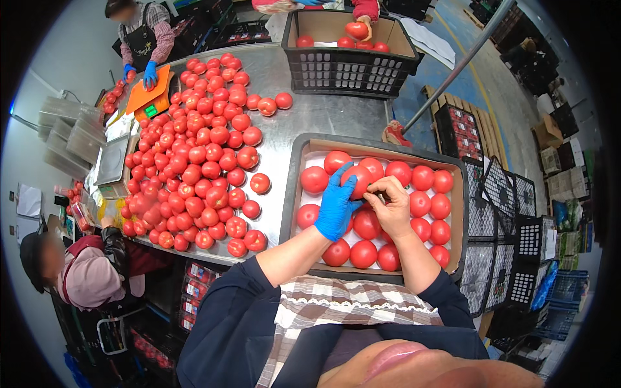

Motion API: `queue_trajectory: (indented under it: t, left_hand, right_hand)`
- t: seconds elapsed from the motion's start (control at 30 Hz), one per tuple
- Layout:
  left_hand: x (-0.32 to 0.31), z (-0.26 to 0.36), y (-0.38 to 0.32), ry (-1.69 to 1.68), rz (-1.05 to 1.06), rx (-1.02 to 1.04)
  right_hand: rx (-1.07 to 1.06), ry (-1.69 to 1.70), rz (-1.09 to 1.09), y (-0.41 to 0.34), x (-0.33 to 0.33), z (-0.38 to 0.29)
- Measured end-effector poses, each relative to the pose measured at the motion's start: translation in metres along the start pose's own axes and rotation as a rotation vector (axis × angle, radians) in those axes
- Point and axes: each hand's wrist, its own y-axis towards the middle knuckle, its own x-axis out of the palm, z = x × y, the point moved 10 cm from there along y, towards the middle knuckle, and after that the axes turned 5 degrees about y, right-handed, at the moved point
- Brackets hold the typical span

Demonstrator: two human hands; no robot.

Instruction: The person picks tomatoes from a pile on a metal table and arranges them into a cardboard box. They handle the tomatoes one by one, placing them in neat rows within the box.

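Note:
My left hand (339, 206), in a blue glove, holds a large red tomato (357, 181) over a black plastic crate (297, 194). At the tomato's right side, the thumb and forefinger of my bare right hand (392, 204) pinch together on its stem end, where a bit of green shows. Cardboard and white paper line the crate. Red tomatoes (363, 254) sit in rows in it below and around both hands, and my hands and forearms hide some of them.
Left of the crate, a large heap of tomatoes (194, 160) covers the metal table (320, 114). An orange scale (149, 94) and a grey scale (114, 160) stand beyond it. Across the table, a person's hand (365, 26) grips a tomato over another black crate (347, 72). Two co-workers are at the left.

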Motion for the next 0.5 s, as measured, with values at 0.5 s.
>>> queue_trajectory:
  t: [0.5]
  left_hand:
    - [0.013, 0.001, -0.021, 0.053, 0.030, -0.041]
  right_hand:
    - [-0.024, 0.049, -0.104, -0.003, -0.001, -0.018]
